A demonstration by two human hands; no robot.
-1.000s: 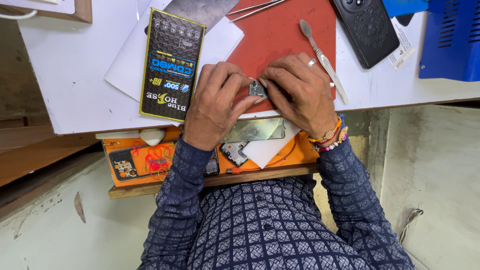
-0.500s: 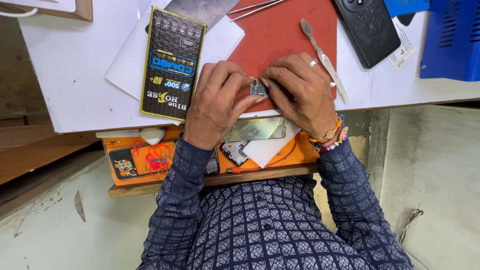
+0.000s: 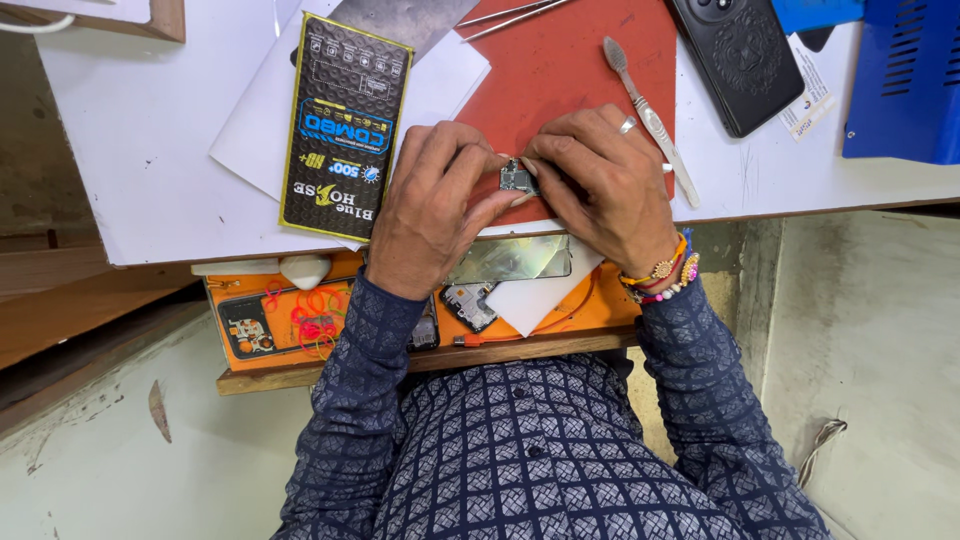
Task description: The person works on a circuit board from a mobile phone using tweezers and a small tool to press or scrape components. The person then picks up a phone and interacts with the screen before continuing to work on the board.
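A small dark circuit part (image 3: pixel 517 178) is pinched between the fingertips of both hands over the red work mat (image 3: pixel 580 70). My left hand (image 3: pixel 435 205) grips its left side. From the right, my right hand (image 3: pixel 605 185), with a ring and bead bracelets, holds the other side. Most of the part is hidden by the fingers. Just below the hands, a shiny phone panel (image 3: pixel 510 260) lies at the table's front edge.
A black and yellow flat package (image 3: pixel 345 125) lies left on white paper. A toothbrush (image 3: pixel 650 120), a black phone (image 3: pixel 740 60) and tweezers (image 3: pixel 510 12) sit on the white table (image 3: pixel 140 150). A blue box (image 3: pixel 905 80) stands right. An orange tray (image 3: pixel 300 320) holds small parts below.
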